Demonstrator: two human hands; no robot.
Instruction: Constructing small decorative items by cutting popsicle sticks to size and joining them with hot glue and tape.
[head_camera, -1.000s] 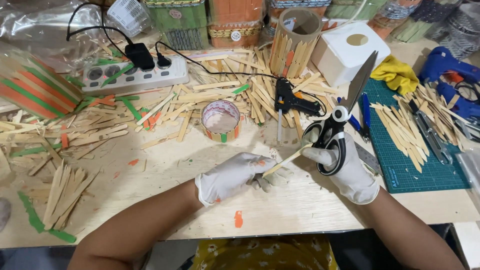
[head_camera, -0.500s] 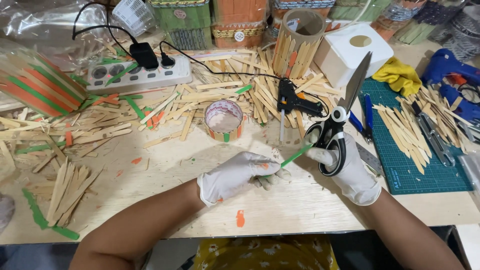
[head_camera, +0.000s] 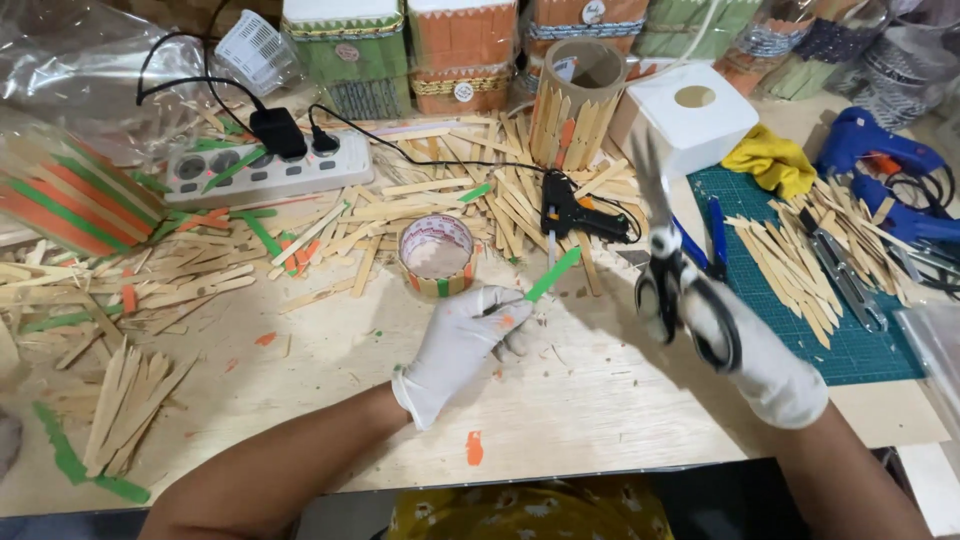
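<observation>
My left hand (head_camera: 462, 345), in a white glove, pinches a green wooden stick (head_camera: 552, 274) that points up and to the right. My right hand (head_camera: 755, 360), also gloved, grips large black-handled scissors (head_camera: 670, 270) with the blades pointing up, a little to the right of the stick and apart from it. A small round holder clad in stick pieces (head_camera: 436, 256) stands just beyond my left hand. A black glue gun (head_camera: 568, 210) lies behind the stick.
Loose plain, green and orange sticks (head_camera: 300, 240) cover the wooden table (head_camera: 600, 420). A power strip (head_camera: 265, 165) sits at back left, a white box (head_camera: 690, 115) and stick-clad tube (head_camera: 575, 105) at back. A green cutting mat (head_camera: 850, 340) with sticks lies right.
The stick between my fingers is now a green one where a plain one was. My right hand has drawn the scissors away to the right and tipped the blades upright.
</observation>
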